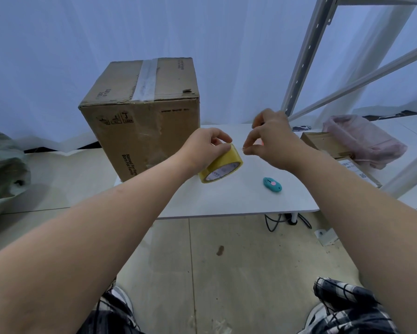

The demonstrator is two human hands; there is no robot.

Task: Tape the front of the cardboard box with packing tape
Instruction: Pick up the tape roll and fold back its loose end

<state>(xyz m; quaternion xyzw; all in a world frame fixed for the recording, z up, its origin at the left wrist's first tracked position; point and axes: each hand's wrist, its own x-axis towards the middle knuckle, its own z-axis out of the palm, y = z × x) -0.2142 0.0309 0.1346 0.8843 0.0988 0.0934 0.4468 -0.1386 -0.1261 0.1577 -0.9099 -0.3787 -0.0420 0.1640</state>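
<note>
**Pulling the first length of tape off the roll, beside the box**

A person stands at a small white tabletop (226, 201), seen from above with both bare forearms reaching forward. The left hand (202, 148) wraps its fingers over the top of a yellowish roll of clear packing tape (220, 166), which appears to rest tilted on the tabletop near its middle, probably to steady it. The right hand (270, 141) has thumb and forefinger pressed together just beside the roll, seemingly pinching the tape's loose end to draw it out; the strip itself is too faint to see.

The tall brown cardboard box (142, 121) stands upright at the tabletop's far left corner, well within reach, its top seam already taped and its front face apparently bare. A small teal box cutter with a pink button (272, 184) lies near the right edge, likely ready for cutting the strip.
</note>
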